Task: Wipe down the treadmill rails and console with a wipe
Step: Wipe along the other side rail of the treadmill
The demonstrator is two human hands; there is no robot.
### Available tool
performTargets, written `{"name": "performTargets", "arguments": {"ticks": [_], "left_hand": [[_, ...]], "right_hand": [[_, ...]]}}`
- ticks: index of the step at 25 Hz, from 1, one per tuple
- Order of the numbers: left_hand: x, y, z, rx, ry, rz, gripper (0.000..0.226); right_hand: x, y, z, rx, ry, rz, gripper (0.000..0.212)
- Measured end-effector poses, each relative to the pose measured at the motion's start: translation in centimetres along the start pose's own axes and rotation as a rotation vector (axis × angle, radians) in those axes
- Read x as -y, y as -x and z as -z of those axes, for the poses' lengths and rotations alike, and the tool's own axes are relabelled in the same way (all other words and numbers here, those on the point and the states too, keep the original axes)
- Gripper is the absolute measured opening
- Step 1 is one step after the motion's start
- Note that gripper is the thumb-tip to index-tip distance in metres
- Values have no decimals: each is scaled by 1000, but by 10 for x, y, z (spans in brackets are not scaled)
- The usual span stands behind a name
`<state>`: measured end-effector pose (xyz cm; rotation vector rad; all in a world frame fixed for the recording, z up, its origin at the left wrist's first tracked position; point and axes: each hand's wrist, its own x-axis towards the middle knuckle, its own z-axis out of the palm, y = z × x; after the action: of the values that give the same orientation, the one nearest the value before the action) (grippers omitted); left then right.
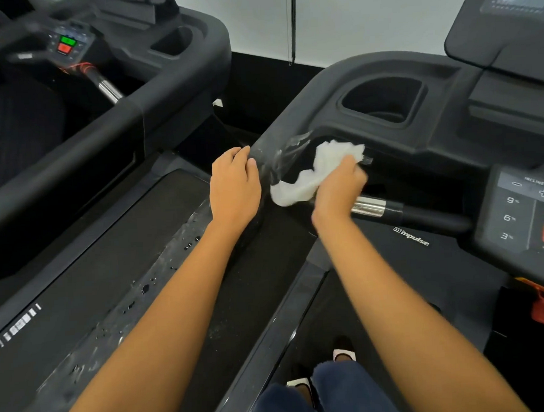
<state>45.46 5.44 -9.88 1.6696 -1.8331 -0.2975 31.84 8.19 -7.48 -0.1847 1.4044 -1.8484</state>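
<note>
Fingers of the right hand point(339, 188), blurred and mostly hidden behind its back, curl round a crumpled white wipe point(310, 175) at centre frame, against the wet-streaked rail point(285, 148). The left hand point(235, 185) rests on the rail just beside it, fingers relaxed. The console point(514, 218) is cut off at the right edge.

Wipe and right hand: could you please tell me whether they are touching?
Touching: the head view shows the right hand gripping the wipe.

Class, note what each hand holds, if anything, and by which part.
Right hand grips the wipe by its bunched middle, ends trailing free. Left hand holds nothing; it rests on the rail.
</note>
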Motion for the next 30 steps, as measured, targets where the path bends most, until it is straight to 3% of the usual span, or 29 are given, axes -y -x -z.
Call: {"name": "performTargets", "arguments": {"ticks": [2,4,7,9,11,13,15,17,21,24,27,30], "left_hand": [[-4,-5,0,99,-73,59,45],[-10,-10,-3,187,-208,91,46],[-14,-17,-4,168,-184,144,33],[-12,-20,-3,115,-98,228,20],[-13,-20,-1,88,-114,274,24],[-15,-18,-2,67,-151,285,35],[-17,-15,-4,48,-151,273,39],[-16,-16,-5,26,-131,289,41],[-10,-24,-5,-2,-40,390,44],[-8,-29,-1,-2,55,456,47],[-9,-30,1,4,57,457,48],[-5,-32,1,40,52,444,47]], "right_hand": [[12,-32,-12,48,271,180,33],[0,-55,-39,207,742,293,36],[-47,-46,-56,635,1263,653,52],[-68,-32,-34,900,1266,843,49],[-67,-45,-18,1037,1112,838,48],[-56,-79,-37,852,1120,807,50],[-42,-101,-65,601,1119,601,56],[-46,-76,-74,472,975,357,63],[-71,3,-44,572,733,88,77],[-52,-43,-71,446,720,-29,74],[-41,-62,-80,370,708,-77,73],[-65,-8,-51,508,684,-54,75]]}}
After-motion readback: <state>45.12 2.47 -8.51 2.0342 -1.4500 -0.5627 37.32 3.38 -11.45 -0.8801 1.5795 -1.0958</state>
